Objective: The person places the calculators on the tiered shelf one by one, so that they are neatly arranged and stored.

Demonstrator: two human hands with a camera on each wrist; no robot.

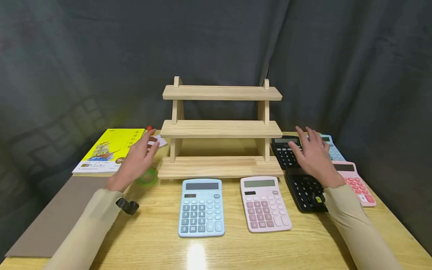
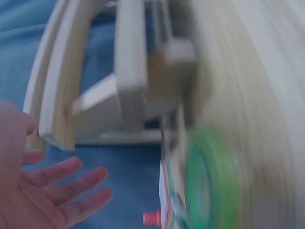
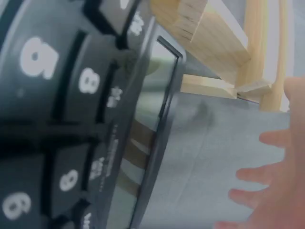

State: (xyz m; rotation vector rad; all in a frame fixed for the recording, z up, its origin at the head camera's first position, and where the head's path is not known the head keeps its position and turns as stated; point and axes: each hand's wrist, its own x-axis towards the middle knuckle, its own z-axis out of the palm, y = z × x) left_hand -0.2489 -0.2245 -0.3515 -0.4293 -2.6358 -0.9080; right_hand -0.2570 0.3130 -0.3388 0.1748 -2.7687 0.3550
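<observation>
While both hands hang over the table [image 1: 162, 240] with nothing in them, the work looks to be at a reaching step, no calculator yet taken up. The right hand [image 1: 314, 155] hovers, fingers spread and relaxed, above the far black calculator [image 1: 285, 150], which lies on the table just right of the wooden shelf [image 1: 221, 129]; a near black calculator [image 1: 305, 191] lies just in front of it and partly under the wrist, and whether the fingertips touch either one I cannot tell (the right wrist view shows dark keys very close and fingers [image 3: 267, 181] splayed in open air). The left hand [image 1: 138, 159] is likewise open and loose, held above a roll of green tape [image 1: 147, 176] by the shelf's left foot, near a yellow book [image 1: 109, 150]. As a judgement, the next move calls for the right hand to come down and close fingers and thumb round the edges of the black calculator beneath it, without nudging its neighbours. A pink calculator [image 1: 354, 180] and a pale blue calculator [image 1: 332, 148] lie further right, and another blue calculator [image 1: 201, 206] and another pink calculator [image 1: 264, 202] sit before the shelf. The shelf is the one holder in view: all three of its boards are bare.
</observation>
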